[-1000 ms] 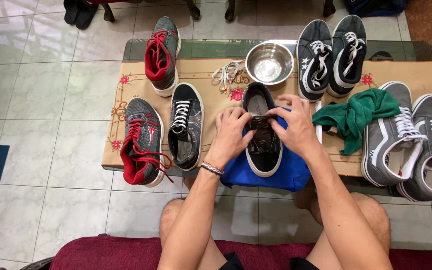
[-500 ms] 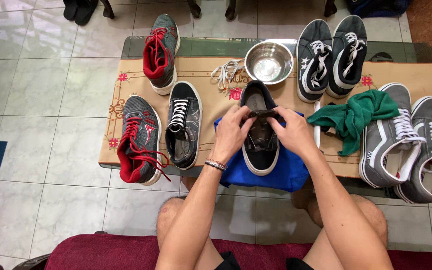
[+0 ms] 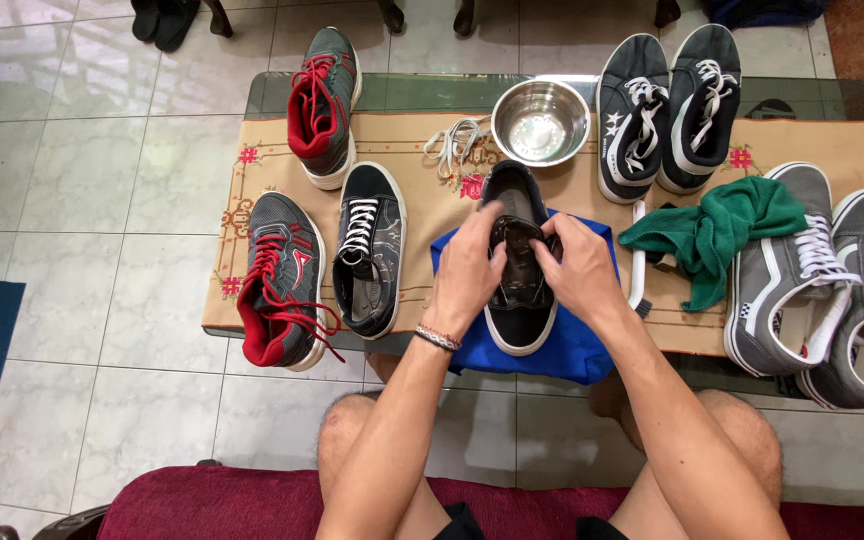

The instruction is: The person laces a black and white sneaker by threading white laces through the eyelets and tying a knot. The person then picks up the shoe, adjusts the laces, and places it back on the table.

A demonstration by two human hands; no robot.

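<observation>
A pale tiled floor [image 3: 82, 170] surrounds a low glass counter [image 3: 422, 92] covered by a tan patterned runner [image 3: 422, 190]. At the middle of the near edge a black sneaker [image 3: 520, 300] with a white sole lies toe toward the person, on a blue cloth [image 3: 572, 345] that hangs over the counter's edge. Both hands work at the shoe's open top. The left hand [image 3: 467, 275], a beaded bracelet at its wrist, lies over the shoe's left side with its fingers curled at the tongue; the right hand [image 3: 577, 270] presses in from the other side, fingertips meeting the left's over the opening. Each grip is closed on the shoe's upper, though exactly what the fingertips pinch is hidden.

Just left of the blue cloth stands a black sneaker with white laces [image 3: 367, 250], and beyond it a grey and red trainer [image 3: 280, 280]; its partner [image 3: 324, 105] stands at the far left of the runner. A loose white lace [image 3: 452, 140] lies near the shoe's heel, beside a steel bowl [image 3: 540, 122]. A pair of dark sneakers with white stripes [image 3: 667, 105] stands at the far right. A white-handled brush [image 3: 639, 255] lies just right of the cloth, next to a crumpled green rag [image 3: 717, 235], and a pair of grey sneakers [image 3: 827, 290] fills the right end. The person's bare knees show below the counter, above a dark red seat [image 3: 222, 505].
</observation>
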